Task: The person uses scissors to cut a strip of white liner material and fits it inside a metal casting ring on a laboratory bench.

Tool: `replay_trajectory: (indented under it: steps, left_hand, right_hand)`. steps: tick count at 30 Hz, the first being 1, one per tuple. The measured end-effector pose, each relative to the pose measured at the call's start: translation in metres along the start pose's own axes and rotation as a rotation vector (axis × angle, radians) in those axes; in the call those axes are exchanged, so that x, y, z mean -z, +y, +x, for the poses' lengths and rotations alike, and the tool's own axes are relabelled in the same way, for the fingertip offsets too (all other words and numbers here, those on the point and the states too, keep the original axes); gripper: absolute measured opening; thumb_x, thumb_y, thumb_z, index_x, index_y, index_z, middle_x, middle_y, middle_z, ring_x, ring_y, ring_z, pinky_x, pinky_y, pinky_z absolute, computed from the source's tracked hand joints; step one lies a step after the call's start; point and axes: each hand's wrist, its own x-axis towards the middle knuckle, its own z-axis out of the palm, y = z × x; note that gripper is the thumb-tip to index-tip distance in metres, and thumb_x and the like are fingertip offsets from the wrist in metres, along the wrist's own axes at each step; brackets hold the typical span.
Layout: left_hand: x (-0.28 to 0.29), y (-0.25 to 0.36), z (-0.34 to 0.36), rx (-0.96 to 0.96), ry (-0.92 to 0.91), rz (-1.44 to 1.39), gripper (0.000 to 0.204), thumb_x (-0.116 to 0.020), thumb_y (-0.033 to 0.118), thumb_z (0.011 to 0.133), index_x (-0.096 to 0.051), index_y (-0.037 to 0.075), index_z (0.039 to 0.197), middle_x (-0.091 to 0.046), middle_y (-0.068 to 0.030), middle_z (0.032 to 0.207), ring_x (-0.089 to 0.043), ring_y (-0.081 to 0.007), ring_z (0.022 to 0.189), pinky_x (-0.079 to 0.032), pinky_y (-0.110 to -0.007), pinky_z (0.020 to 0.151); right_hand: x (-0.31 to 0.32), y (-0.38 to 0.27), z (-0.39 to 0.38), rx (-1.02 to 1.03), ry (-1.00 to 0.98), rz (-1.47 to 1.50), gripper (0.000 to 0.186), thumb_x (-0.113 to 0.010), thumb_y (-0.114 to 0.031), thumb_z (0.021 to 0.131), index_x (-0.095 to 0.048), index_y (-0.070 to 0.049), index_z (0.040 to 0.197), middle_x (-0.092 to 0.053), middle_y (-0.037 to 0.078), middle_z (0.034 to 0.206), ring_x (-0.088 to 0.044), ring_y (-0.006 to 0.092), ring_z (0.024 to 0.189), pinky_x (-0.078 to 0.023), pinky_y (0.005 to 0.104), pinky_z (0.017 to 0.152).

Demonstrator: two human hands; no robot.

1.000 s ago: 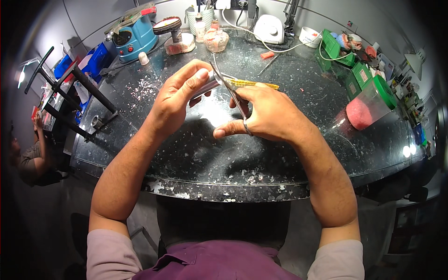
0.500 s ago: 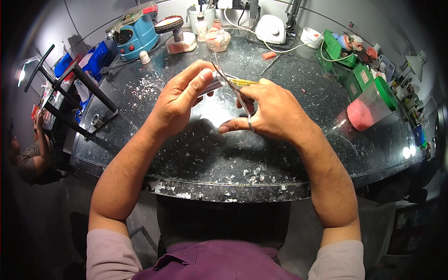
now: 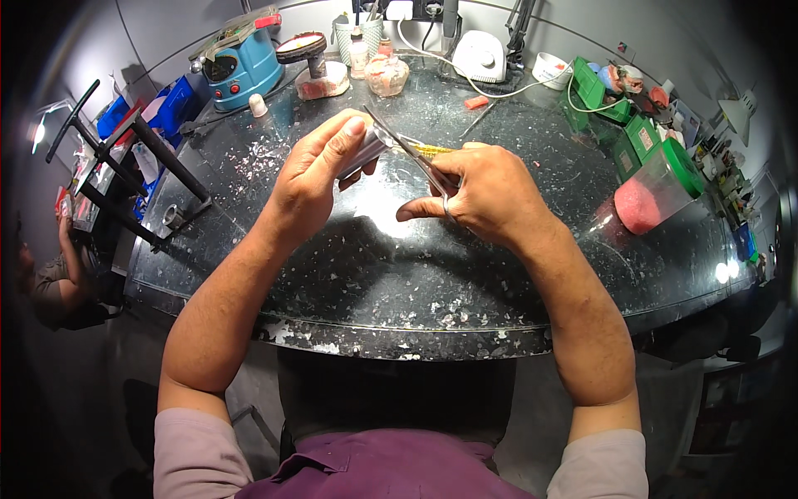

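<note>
My left hand (image 3: pixel 314 170) is closed on a silvery, shiny packet (image 3: pixel 364 151), thumb on top. Metal scissors (image 3: pixel 413 153) are in my right hand (image 3: pixel 499 193), a finger loop showing by its thumb, which sticks out to the left. The blades point up and left and lie across the right end of the packet. I cannot tell whether they have cut into it. A yellow patterned piece (image 3: pixel 435 150) shows behind the scissors, next to my right fingers; whether it belongs to the packet is unclear. Both hands are above the dark, speckled table (image 3: pixel 399 274).
At the back left are a blue machine (image 3: pixel 243 75) and a round stand (image 3: pixel 320 76). A white device (image 3: pixel 480 56) with a cable is at the back. On the right are green bins (image 3: pixel 588 83) and a green-lidded jar of pink powder (image 3: pixel 644 204). Another person (image 3: pixel 62 274) sits far left.
The scissors and my right hand have shifted slightly left and up. My left hand has turned a little with the packet, and the scissors' tips now lie nearer its thumb.
</note>
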Motion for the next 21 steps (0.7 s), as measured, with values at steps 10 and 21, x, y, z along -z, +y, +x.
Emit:
replay_trajectory:
  steps: [10, 21]
  left_hand:
    - [-0.002, 0.005, 0.004, -0.016, 0.034, 0.049, 0.025, -0.055, 0.029, 0.102, -0.057, 0.005, 0.107, -0.059, -0.0011, 0.090, -0.052, -0.0063, 0.080, -0.042, -0.022, 0.072]
    - [-0.002, 0.007, 0.002, -0.072, 0.061, 0.093, 0.027, -0.068, 0.019, 0.096, -0.057, 0.004, 0.116, -0.063, -0.0038, 0.104, -0.060, -0.0078, 0.100, -0.048, -0.023, 0.089]
  right_hand:
    - [0.001, -0.003, 0.002, -0.118, -0.126, 0.185, 0.067, -0.075, -0.072, 0.068, -0.064, -0.007, 0.066, -0.065, 0.009, 0.066, -0.064, 0.0254, 0.063, -0.051, 0.0383, 0.064]
    - [-0.003, -0.004, 0.000, -0.083, -0.260, 0.421, 0.075, -0.079, -0.070, 0.065, -0.066, -0.002, 0.092, -0.064, 0.011, 0.084, -0.061, 0.0226, 0.080, -0.048, 0.0350, 0.075]
